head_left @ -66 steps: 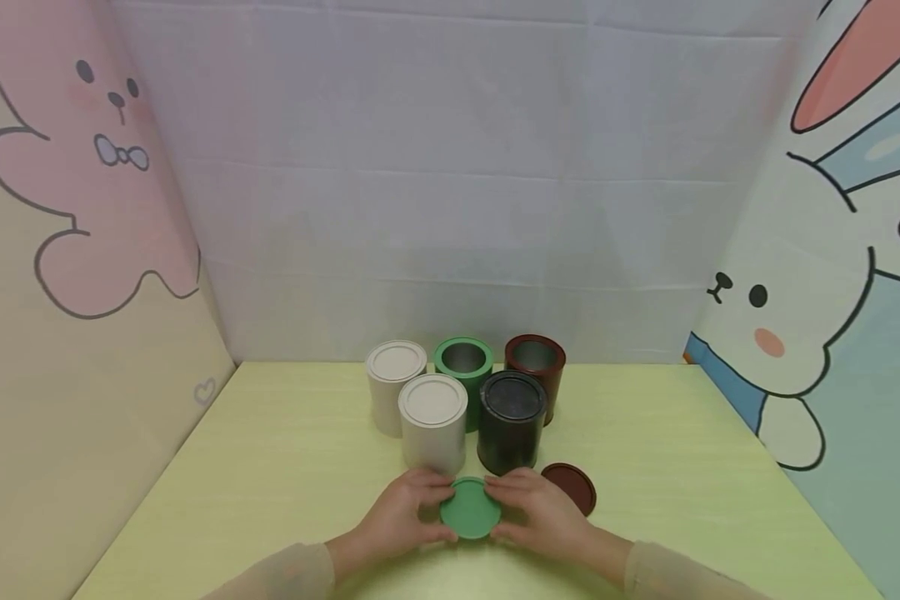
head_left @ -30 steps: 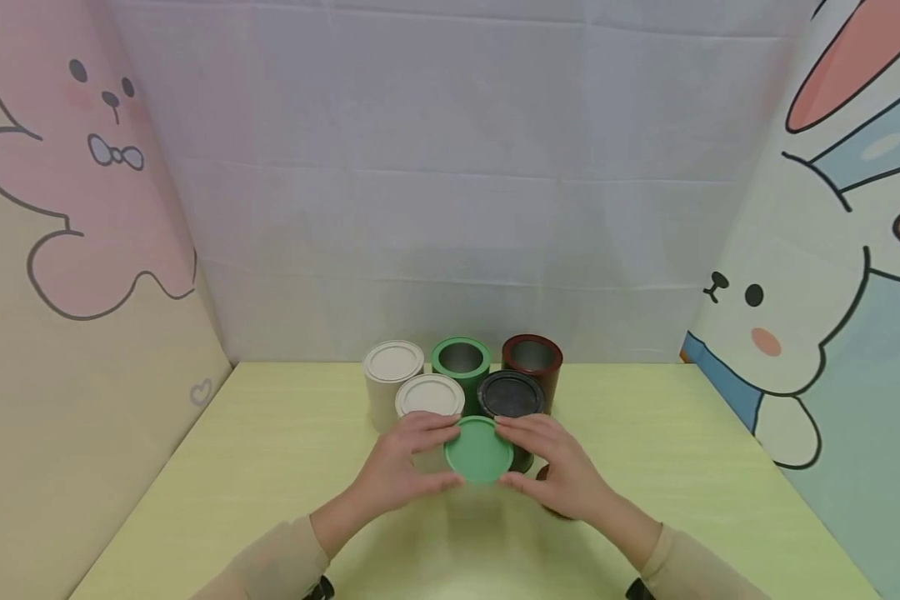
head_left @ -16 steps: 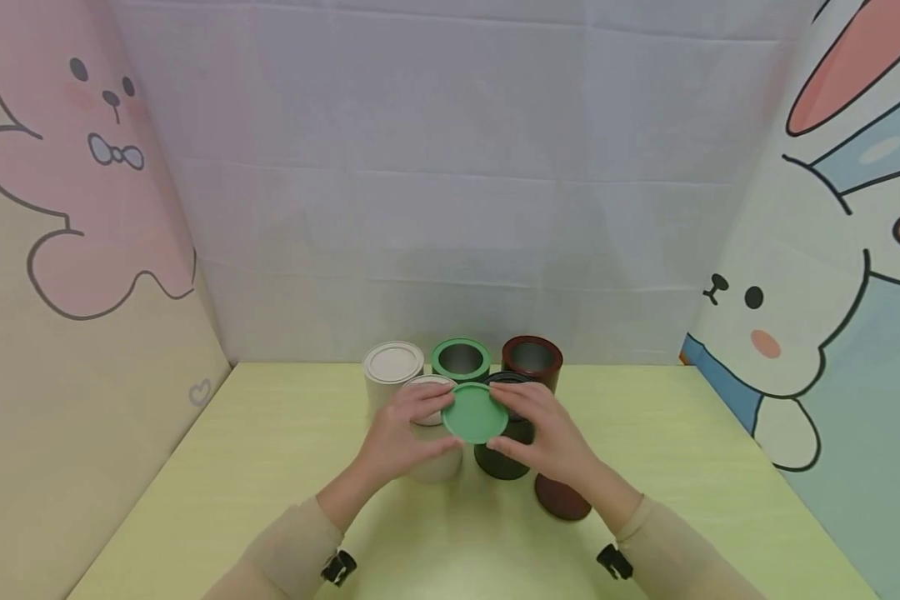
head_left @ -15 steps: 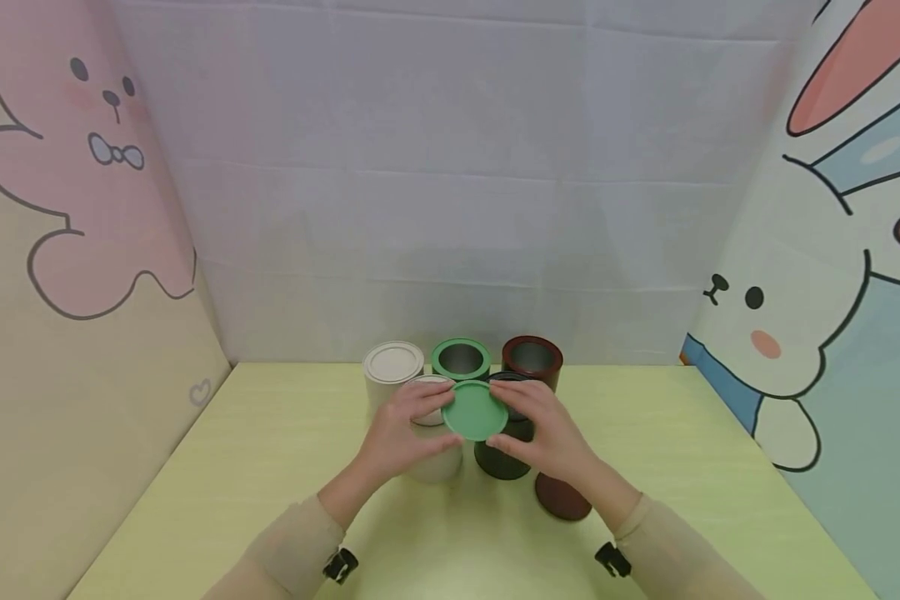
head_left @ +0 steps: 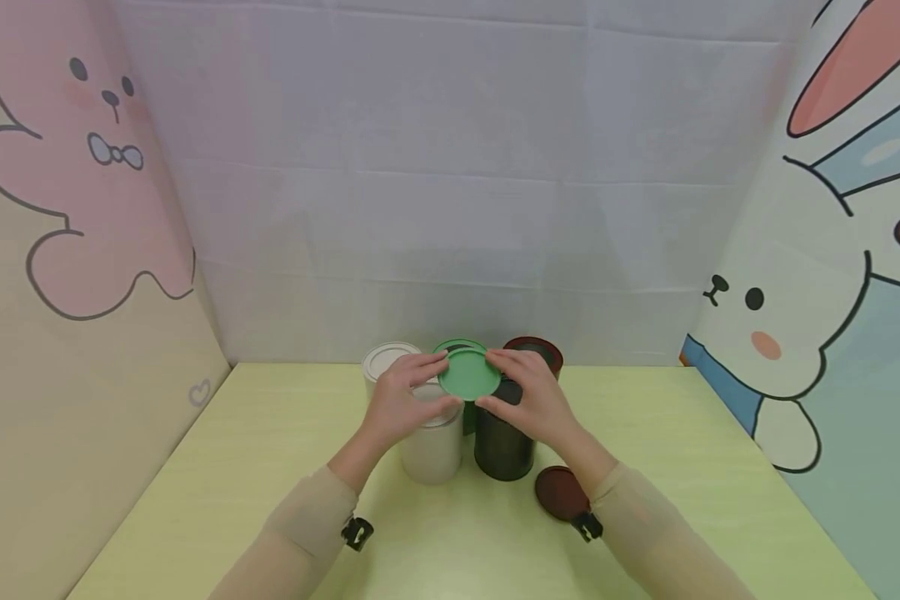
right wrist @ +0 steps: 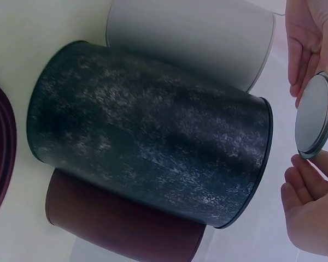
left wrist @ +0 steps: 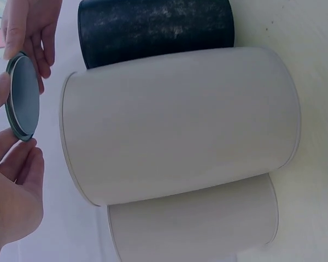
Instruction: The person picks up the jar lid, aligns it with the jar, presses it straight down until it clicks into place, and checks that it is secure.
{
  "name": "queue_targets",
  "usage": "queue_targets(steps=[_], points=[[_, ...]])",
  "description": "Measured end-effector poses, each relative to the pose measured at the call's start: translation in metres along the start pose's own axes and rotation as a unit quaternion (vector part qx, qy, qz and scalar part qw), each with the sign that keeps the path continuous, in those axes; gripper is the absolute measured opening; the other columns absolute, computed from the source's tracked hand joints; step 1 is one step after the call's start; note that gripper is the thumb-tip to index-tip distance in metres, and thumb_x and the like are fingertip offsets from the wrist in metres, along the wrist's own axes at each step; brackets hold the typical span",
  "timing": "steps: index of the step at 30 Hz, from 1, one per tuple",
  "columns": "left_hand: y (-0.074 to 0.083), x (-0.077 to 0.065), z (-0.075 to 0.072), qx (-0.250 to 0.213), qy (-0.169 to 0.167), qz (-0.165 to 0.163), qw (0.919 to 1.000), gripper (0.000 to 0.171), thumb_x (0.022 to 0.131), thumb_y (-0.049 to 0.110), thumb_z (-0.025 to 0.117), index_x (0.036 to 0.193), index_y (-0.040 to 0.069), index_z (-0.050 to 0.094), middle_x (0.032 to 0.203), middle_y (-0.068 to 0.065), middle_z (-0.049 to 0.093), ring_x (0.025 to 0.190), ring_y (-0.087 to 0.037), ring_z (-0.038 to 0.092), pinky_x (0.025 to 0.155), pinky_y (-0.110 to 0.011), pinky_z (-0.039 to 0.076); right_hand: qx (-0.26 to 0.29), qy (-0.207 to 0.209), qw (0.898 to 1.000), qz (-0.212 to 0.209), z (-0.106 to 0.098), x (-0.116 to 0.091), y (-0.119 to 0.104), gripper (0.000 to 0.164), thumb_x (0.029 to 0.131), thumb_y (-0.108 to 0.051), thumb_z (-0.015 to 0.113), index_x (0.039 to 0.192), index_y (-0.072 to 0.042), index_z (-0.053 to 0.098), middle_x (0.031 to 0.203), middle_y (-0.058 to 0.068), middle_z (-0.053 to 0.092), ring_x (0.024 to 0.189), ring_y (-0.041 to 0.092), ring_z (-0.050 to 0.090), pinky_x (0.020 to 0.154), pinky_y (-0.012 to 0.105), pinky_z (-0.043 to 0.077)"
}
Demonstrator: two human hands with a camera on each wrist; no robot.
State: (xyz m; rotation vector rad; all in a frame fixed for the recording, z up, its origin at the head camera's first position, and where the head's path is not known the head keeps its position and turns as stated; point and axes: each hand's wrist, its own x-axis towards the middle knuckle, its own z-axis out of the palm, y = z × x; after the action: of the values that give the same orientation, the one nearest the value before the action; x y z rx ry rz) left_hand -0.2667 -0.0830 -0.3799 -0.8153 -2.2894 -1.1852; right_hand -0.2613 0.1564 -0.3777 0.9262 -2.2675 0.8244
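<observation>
Yellow table (head_left: 465,546) below, green lid (head_left: 469,375) between left fingers (head_left: 424,362) and right fingers (head_left: 513,361), in their grip

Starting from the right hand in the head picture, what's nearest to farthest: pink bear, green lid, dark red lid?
1. Green lid, pinched by the right hand.
2. Dark red lid, on the table, front right.
3. Pink bear, across on the left wall.

Round green lid (head_left: 468,374) (grey underside), edges pinched by left hand (head_left: 403,402) and right hand (head_left: 532,398); aloft, apparently near level, partly hiding green can (head_left: 469,418).
</observation>
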Motion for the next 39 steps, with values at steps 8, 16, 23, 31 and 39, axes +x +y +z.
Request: queue_targets(steps=[8,16,23,31,39], points=[[-0.01,0.026,-0.001,0.018,-0.036,-0.07,0.9967,0.059,0.078,0.028,0.086,0.129,0.005,0.067,0.136,-0.005,0.061,0.128,-0.031,0.052,0.106,-0.047,0.041,-0.028,-0.04,0.998,0.045,0.004,0.022,0.013,0.063,0.082,-0.022,0.082,0.133,0.006,0.058,0.133,0.022,0.058,0.122,0.041,0.051,0.103,0.056,0.039],[-0.024,0.042,0.003,0.024,-0.06,-0.111,0.9918,0.061,0.081,0.033,0.083,0.133,0.006,0.064,0.14,-0.003,0.057,0.134,-0.03,0.047,0.111,-0.048,0.036,-0.028,-0.073,0.993,0.088,0.01,0.035,0.026,0.062,0.087,-0.025,0.078,0.136,0.005,0.056,0.137,0.022,0.056,0.126,0.042,0.049,0.108,0.057,0.035],[-0.036,0.049,0.008,0.054,-0.09,-0.113,0.988,0.062,0.083,0.033,0.081,0.135,0.005,0.061,0.143,-0.005,0.055,0.135,-0.031,0.045,0.112,-0.047,0.034,-0.041,-0.103,0.988,0.112,0.019,0.041,0.035,0.063,0.088,-0.027,0.076,0.137,0.006,0.055,0.139,0.022,0.055,0.129,0.041,0.047,0.11,0.055,0.033],[-0.045,0.053,0.009,0.072,-0.115,-0.121,0.9834,0.061,0.085,0.029,0.08,0.135,0.003,0.06,0.144,-0.006,0.053,0.134,-0.033,0.045,0.111,-0.047,0.035,-0.048,-0.126,0.983,0.126,0.029,0.045,0.045,0.062,0.088,-0.031,0.076,0.136,0.004,0.057,0.137,0.02,0.057,0.129,0.04,0.048,0.111,0.053,0.033],[-0.053,0.055,0.011,0.076,-0.116,-0.126,0.9823,0.061,0.084,0.03,0.081,0.134,0.003,0.061,0.143,-0.006,0.054,0.133,-0.033,0.047,0.11,-0.046,0.037,-0.051,-0.137,0.981,0.131,0.033,0.049,0.05,0.063,0.088,-0.033,0.076,0.136,0.004,0.058,0.136,0.019,0.058,0.129,0.039,0.048,0.111,0.053,0.033]])
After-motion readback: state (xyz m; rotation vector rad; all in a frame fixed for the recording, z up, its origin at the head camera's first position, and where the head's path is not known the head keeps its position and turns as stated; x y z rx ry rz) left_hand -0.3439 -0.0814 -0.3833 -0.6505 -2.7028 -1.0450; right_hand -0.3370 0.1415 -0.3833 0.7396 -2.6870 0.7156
